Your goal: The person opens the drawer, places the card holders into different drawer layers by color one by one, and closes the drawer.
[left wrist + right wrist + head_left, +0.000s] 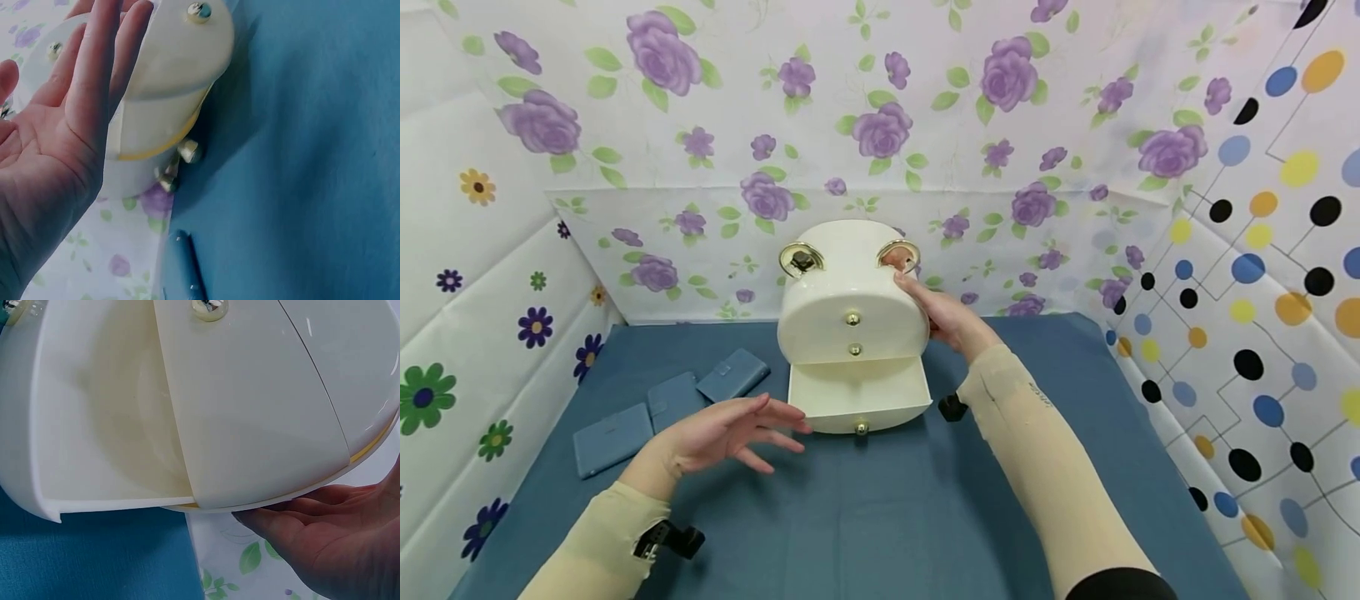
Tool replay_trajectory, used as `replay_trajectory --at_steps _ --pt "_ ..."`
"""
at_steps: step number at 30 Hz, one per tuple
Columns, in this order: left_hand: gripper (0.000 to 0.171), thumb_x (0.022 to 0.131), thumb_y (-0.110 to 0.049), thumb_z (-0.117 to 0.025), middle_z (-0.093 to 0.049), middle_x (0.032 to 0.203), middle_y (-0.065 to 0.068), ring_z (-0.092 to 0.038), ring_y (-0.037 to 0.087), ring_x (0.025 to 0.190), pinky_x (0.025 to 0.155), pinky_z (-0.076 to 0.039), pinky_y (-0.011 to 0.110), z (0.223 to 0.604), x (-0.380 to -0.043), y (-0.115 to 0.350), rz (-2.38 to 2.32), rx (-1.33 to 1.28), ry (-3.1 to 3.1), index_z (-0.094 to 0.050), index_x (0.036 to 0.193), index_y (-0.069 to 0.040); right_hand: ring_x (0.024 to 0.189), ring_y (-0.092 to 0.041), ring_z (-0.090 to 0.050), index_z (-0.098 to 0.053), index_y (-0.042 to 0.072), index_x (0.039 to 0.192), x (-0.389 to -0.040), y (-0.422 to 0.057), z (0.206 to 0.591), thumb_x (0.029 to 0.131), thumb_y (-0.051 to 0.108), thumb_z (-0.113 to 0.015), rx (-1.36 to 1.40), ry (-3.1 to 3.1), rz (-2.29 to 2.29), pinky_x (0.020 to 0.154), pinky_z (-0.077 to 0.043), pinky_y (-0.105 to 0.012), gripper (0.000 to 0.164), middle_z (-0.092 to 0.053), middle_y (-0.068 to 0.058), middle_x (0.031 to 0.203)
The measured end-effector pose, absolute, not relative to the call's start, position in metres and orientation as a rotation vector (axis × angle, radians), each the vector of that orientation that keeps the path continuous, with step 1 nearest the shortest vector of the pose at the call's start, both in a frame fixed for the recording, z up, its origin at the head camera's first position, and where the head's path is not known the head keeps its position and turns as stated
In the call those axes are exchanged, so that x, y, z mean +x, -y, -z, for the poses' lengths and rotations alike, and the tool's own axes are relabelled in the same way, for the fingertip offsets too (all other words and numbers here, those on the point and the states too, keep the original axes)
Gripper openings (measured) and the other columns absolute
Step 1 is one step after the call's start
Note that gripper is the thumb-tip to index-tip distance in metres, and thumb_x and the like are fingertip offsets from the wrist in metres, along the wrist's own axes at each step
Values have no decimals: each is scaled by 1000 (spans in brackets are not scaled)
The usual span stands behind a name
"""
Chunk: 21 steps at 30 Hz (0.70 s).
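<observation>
A cream drawer box with round gold-rimmed ears and gold knobs stands at the back of the table. Its bottom drawer is pulled out, and the visible inside holds nothing. My right hand holds the box by its right side, the upper digit near the right ear; in the right wrist view the fingers meet the side and partly vanish behind it. Close to the drawer's left front corner, my left hand has its fingers spread and holds nothing. The left wrist view shows its palm beside the box.
Three flat blue cases lie on the left: a near one, a middle one and a far one with a clasp. Blue cloth covers the table. A flowered sheet hangs behind; patterned sheets flank both sides.
</observation>
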<state>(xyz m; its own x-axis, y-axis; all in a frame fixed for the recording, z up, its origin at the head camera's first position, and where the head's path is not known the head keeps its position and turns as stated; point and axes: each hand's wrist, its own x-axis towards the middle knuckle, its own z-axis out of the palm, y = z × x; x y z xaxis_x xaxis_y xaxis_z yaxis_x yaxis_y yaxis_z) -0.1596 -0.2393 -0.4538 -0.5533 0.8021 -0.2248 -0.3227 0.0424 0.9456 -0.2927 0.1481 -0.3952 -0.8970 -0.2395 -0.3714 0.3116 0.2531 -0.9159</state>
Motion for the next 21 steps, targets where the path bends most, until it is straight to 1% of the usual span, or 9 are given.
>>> replay_trajectory --at_steps 5,13,17,21 --pt "60 121 -41 -24 -56 157 16 -58 35 139 104 -51 66 454 -165 252 -1714 480 -1520 -51 156 0 114 -29 -68 -65 10 141 -292 -149 397 89 87 -59 48 -2107 1677 104 -54 -46 93 -65 -13 135" --pt "60 121 -39 -20 -58 155 12 -60 31 138 103 -54 58 455 -175 271 -1742 500 -1558 -54 155 -3 113 -29 -68 -65 9 141 -289 -147 398 90 85 -60 45 -2107 1685 103 -55 -46 91 -66 -14 134" --pt "58 121 -39 -23 -60 153 10 -62 29 136 103 -56 53 454 -183 279 -1749 490 -1628 -56 154 -5 115 -30 -67 -64 9 141 -289 -147 396 90 85 -60 42 -2104 1694 106 -53 -48 91 -65 -14 135" --pt "57 120 -43 -28 -57 155 15 -64 27 133 104 -56 47 452 -189 285 -1741 414 -1769 -57 154 -7 116 -30 -67 -65 10 140 -290 -147 396 89 85 -61 46 -2111 1691 106 -53 -48 91 -65 -13 135"
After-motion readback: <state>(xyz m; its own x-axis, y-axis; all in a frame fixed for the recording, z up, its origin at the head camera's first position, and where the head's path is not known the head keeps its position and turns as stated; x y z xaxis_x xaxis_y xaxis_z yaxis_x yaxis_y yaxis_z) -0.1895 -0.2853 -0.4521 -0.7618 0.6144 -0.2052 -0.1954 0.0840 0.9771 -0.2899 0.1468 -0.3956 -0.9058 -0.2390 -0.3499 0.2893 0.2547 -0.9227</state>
